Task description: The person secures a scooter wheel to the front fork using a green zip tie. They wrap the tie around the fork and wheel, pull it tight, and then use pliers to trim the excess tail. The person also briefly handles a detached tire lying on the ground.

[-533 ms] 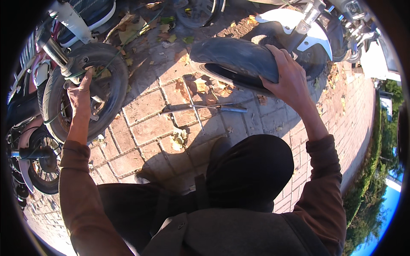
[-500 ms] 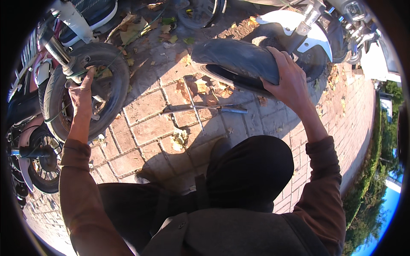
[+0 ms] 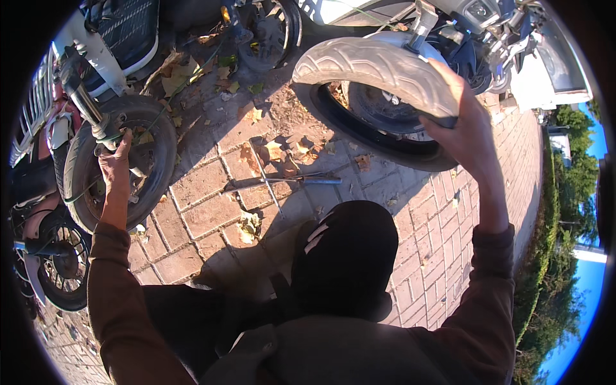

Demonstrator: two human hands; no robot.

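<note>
Loose tyre (image 3: 378, 67), upper centre-right, now lifted and tilted higher than half a second earlier — right hand (image 3: 465, 131) clamped on its tread. Left hand (image 3: 114, 165) unchanged, gripping motorcycle front wheel (image 3: 122, 163) at left — tyre is coming up off the brick paving (image 3: 212, 212).

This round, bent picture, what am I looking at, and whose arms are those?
It comes from a wide camera on a person's head, looking down, so straight edges curve. The arms are that person's own. The left hand rests on the front wheel of a parked motorbike. The right hand grips a loose tyre, tilted over the brick paving. On the bricks lie dry leaves and long metal tools. The dark round shape is probably the person's knee.
</note>
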